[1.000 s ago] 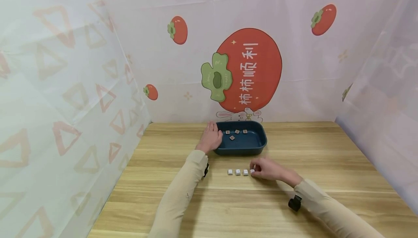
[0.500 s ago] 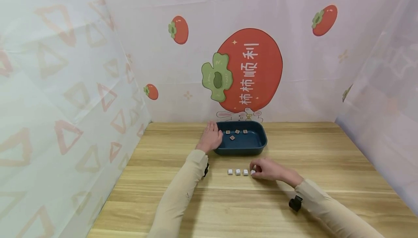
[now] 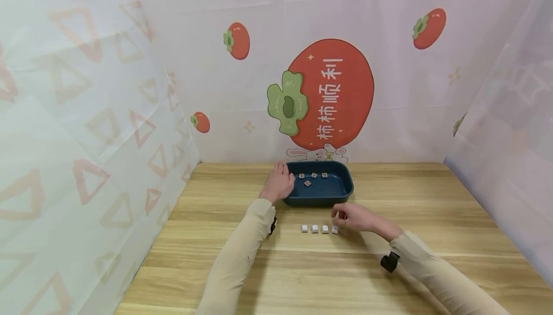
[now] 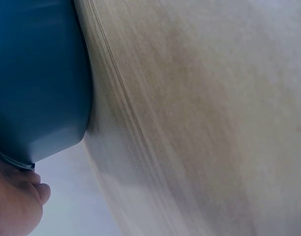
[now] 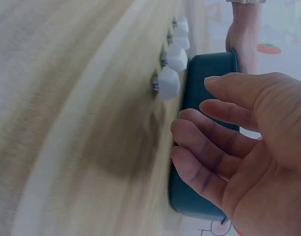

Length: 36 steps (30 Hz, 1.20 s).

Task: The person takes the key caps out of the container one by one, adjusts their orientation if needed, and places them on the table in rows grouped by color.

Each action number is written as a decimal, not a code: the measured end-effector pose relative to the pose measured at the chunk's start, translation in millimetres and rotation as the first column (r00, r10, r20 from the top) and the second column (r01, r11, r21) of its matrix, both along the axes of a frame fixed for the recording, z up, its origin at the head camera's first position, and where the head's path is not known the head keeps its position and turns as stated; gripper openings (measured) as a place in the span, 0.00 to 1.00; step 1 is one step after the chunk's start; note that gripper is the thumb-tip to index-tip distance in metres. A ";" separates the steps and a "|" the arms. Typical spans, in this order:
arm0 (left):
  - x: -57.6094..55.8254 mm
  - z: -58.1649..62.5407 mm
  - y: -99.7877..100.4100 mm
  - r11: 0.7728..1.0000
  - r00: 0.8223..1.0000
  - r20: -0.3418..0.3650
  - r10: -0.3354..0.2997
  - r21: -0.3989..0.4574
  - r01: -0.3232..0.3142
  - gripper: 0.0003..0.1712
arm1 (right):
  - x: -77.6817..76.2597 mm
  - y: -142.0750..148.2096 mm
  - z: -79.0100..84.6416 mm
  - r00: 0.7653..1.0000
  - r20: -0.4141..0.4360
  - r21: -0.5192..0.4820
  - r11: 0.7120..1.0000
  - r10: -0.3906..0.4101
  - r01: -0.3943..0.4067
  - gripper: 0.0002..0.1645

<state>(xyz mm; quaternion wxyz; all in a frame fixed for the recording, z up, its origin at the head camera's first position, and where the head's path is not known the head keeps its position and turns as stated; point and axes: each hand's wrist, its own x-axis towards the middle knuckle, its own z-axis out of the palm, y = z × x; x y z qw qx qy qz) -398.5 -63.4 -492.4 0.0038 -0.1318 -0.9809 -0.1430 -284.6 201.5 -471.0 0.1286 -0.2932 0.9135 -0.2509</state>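
My left hand (image 3: 278, 182) holds the left rim of a dark blue tray (image 3: 317, 200), with the thumb over the inner side. In the left wrist view its fingertips (image 4: 41, 191) curl past the tray's rim. My right hand (image 3: 356, 216) is just above the right end of a row of several small white keycaps (image 3: 315, 229). Its fingers are loosely bent with nothing between them. The right-end keycap (image 5: 168, 83) stands on the table, apart from the fingers in the right wrist view; a short stem shows under it.
Several small brownish square pieces (image 3: 307, 183) lie inside the tray. The tray stands at the back of the wooden table (image 3: 298, 276), near a printed cloth backdrop (image 3: 389, 127). Another cloth (image 3: 86, 185) hangs along the left side.
My right hand has let go of the right-end keycap and risen slightly away from it, so the keycap now shows. The left hand and tray have not moved.
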 end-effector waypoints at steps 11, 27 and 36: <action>-1.8 -4.2 -0.6 1.000 1.000 0.002 0.001 -0.007 -0.001 0.37 | -13.2 -0.7 9.1 0.994 -0.106 -0.051 0.999 -0.002 -0.003 0.08; 0.6 -2.2 0.1 1.000 1.000 -0.006 0.007 0.000 -0.007 0.37 | -37.5 -6.9 20.8 0.989 -0.131 -0.113 0.992 -0.072 0.057 0.13; 3.5 1.5 1.1 1.000 1.000 0.005 0.013 -0.003 -0.013 0.37 | -49.5 -13.3 24.4 0.991 -0.104 -0.166 0.984 -0.082 0.064 0.11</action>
